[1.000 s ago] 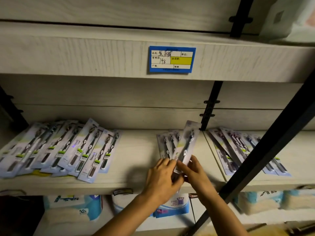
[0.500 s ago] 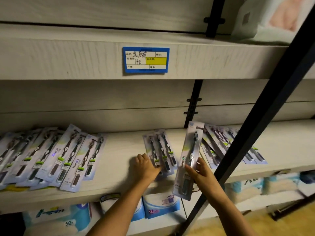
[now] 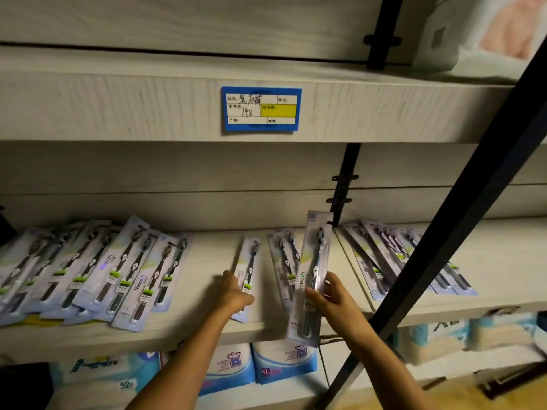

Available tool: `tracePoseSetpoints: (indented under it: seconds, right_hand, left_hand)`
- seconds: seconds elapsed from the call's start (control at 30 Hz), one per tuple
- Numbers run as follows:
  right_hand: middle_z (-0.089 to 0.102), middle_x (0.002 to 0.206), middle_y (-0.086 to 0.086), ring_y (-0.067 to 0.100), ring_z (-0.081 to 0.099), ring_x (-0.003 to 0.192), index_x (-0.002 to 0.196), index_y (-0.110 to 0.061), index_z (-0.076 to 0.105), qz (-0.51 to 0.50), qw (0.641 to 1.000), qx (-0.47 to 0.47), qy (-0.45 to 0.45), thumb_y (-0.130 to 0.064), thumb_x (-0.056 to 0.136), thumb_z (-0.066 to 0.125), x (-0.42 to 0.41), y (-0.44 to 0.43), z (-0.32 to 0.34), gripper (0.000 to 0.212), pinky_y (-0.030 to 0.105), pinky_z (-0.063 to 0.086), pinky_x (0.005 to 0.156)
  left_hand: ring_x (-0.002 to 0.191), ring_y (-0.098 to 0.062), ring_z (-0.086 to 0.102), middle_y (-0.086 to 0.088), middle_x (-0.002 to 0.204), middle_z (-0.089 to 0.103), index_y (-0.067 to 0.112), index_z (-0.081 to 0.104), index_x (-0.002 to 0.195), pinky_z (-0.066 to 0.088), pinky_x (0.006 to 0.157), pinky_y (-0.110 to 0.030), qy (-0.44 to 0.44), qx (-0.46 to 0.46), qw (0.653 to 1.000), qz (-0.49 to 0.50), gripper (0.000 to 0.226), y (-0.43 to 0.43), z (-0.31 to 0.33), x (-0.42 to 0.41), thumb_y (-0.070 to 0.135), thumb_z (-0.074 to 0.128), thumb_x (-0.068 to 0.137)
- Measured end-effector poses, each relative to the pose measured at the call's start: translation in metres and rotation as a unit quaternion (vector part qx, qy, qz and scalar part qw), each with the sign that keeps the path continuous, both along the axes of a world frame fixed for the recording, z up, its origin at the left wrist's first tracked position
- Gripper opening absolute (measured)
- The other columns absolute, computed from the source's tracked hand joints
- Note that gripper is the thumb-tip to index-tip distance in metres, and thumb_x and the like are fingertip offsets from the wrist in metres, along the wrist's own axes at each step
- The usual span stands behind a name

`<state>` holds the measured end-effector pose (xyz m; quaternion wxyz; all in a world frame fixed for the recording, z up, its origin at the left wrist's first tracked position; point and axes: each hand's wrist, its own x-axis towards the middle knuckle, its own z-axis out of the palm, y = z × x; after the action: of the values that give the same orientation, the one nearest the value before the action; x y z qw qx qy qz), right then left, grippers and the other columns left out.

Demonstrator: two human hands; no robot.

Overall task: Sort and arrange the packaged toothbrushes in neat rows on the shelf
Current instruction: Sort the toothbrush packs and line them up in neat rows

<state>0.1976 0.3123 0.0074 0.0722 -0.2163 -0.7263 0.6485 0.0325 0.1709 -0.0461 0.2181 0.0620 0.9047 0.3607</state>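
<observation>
1. Held pack (image 3: pixel 310 276): upright and tilted slightly right, lifted clear of the shelf (image 3: pixel 183 335), in front of the middle stack (image 3: pixel 284 261). Its lower end hangs past the shelf's front edge.
2. Right hand (image 3: pixel 336 301): thumb and fingers pinch the held pack low on its card, about a third of the way up. The grip is narrow and closed on the pack's edges.
3. Single pack (image 3: pixel 250 267): lies flat on the shelf, left of the middle stack and apart from it, with its lower end at the front edge.
4. Left hand (image 3: pixel 236 292): lies over the single pack's lower part, fingers stretched forward and thumb across the card. I cannot tell whether it pinches or only presses.
5. Left group (image 3: pixel 97 270) and right group (image 3: pixel 396 255): fanned and overlapping, not in rows. In my judgement, sorting is far from done.
6. Risks, as judged:
   - The low pinch leaves a long card above it, so the pack could swing or slip and drop past the edge.
   - The single pack sits at the edge, and a sideways push could tip it off.
   - The post (image 3: pixel 444 232) crosses close to the right forearm, so a reach to the right group could strike it.
</observation>
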Motion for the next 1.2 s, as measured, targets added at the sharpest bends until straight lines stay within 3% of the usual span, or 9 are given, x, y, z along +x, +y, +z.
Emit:
tracePoseSetpoints:
  seconds: [0.07, 0.2, 0.33, 0.5, 0.63, 0.83, 1.0, 1.2]
  right_hand:
    - [0.063, 0.107, 0.001, 0.011, 0.066, 0.093, 0.118, -0.020, 0.044, 0.004, 1.000, -0.009, 0.003, -0.014, 0.093, 0.053, -0.005, -0.002, 0.000, 0.027, 0.022, 0.056, 0.067]
    - [0.065, 0.105, 0.005, 0.016, 0.068, 0.090, 0.118, -0.019, 0.045, 0.011, 1.000, -0.027, 0.008, -0.014, 0.092, 0.055, -0.012, -0.003, 0.000, 0.028, 0.024, 0.056, 0.068]
    - [0.068, 0.103, 0.007, 0.015, 0.070, 0.090, 0.115, -0.014, 0.046, 0.031, 0.999, -0.028, 0.035, -0.013, 0.089, 0.057, -0.011, -0.004, 0.005, 0.028, 0.026, 0.057, 0.070]
    - [0.069, 0.106, 0.004, 0.013, 0.069, 0.096, 0.114, -0.014, 0.048, 0.048, 0.995, -0.024, 0.088, -0.010, 0.087, 0.058, -0.003, -0.009, 0.019, 0.029, 0.027, 0.058, 0.075]
    - [0.070, 0.106, 0.003, 0.012, 0.068, 0.097, 0.116, -0.014, 0.048, 0.049, 0.990, -0.034, 0.126, -0.006, 0.088, 0.056, 0.011, -0.004, 0.031, 0.030, 0.020, 0.056, 0.072]
    - [0.071, 0.106, -0.001, 0.012, 0.068, 0.099, 0.117, -0.013, 0.047, 0.083, 0.985, -0.036, 0.149, -0.005, 0.088, 0.055, 0.051, 0.021, 0.037, 0.031, 0.019, 0.055, 0.074]
    - [0.071, 0.108, -0.002, 0.014, 0.068, 0.101, 0.117, -0.012, 0.047, 0.146, 0.978, -0.037, 0.148, -0.008, 0.087, 0.057, 0.091, 0.060, 0.037, 0.032, 0.025, 0.057, 0.078]
    - [0.070, 0.111, -0.003, 0.015, 0.067, 0.102, 0.114, -0.014, 0.048, 0.204, 0.968, -0.034, 0.144, -0.019, 0.080, 0.059, 0.147, 0.111, 0.039, 0.036, 0.028, 0.057, 0.079]
  left_hand:
    - [0.088, -0.029, 0.058, -0.013, 0.101, 0.052, 0.008, 0.034, 0.094, 0.043, 0.057, -0.024, 0.034, 0.068, 0.997, 0.007, 0.047, -0.012, -0.005, 0.005, 0.001, 0.074, 0.071]
    - [0.074, -0.022, 0.057, -0.010, 0.085, 0.064, 0.016, 0.049, 0.085, 0.048, 0.056, -0.025, -0.003, 0.289, 0.957, 0.037, 0.035, -0.037, 0.000, 0.021, -0.005, 0.073, 0.072]
    - [0.061, -0.013, 0.061, -0.002, 0.074, 0.072, 0.013, 0.060, 0.093, 0.046, 0.049, -0.018, -0.032, 0.381, 0.924, 0.011, 0.032, -0.058, 0.030, 0.047, -0.006, 0.073, 0.070]
    - [0.089, -0.020, 0.070, -0.004, 0.094, 0.074, 0.015, 0.063, 0.102, 0.056, 0.070, -0.027, -0.051, 0.411, 0.910, -0.007, 0.042, -0.062, 0.058, 0.067, 0.007, 0.075, 0.063]
    - [0.088, -0.017, 0.070, -0.001, 0.092, 0.074, 0.017, 0.062, 0.102, 0.055, 0.066, -0.022, -0.035, 0.400, 0.915, -0.037, 0.037, -0.050, 0.068, 0.084, -0.001, 0.071, 0.071]
    - [0.090, -0.014, 0.069, 0.001, 0.095, 0.074, 0.020, 0.061, 0.104, 0.056, 0.067, -0.024, -0.020, 0.385, 0.921, -0.044, 0.039, -0.020, 0.067, 0.130, -0.005, 0.069, 0.075]
    - [0.080, -0.002, 0.069, 0.012, 0.084, 0.074, 0.021, 0.059, 0.101, 0.056, 0.064, -0.019, 0.001, 0.400, 0.916, 0.023, 0.040, 0.022, 0.067, 0.184, -0.008, 0.066, 0.075]
    - [0.090, -0.006, 0.068, 0.012, 0.095, 0.073, 0.023, 0.060, 0.105, 0.055, 0.064, -0.021, 0.017, 0.405, 0.912, 0.063, 0.041, 0.071, 0.063, 0.255, -0.004, 0.069, 0.075]
